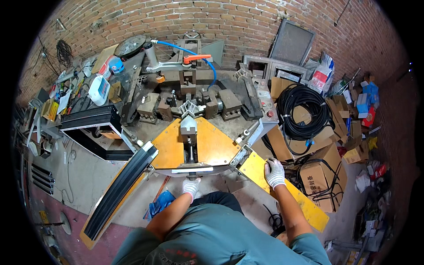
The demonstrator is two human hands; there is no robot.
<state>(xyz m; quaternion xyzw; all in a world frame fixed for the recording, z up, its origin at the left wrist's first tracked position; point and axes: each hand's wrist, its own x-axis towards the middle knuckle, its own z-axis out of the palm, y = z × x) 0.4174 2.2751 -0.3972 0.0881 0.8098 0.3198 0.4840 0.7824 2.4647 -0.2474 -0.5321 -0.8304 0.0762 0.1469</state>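
My left hand [191, 187], in a striped white glove, is closed round a dark knob [192, 176] at the front of the machine, under the lip of its orange-yellow plate [218, 143]. A shiny screw rod [191, 152] lies in the plate's slot, in line with that knob. Beyond it a grey clamp block [188, 129] presses near a silver profile piece [189, 108] among the metal jaws. My right hand [274, 173], also gloved, lies with fingers spread on the yellow support arm [304, 201]. Long black profiles [119, 192] rest on the left support arm.
An orange lever [197, 58] and blue air hose [212, 66] stand over the machine. To the left are a black frame [90, 115] and a white jug [99, 90]. Coiled black hose [304, 112] and a cardboard box [324, 176] sit to the right.
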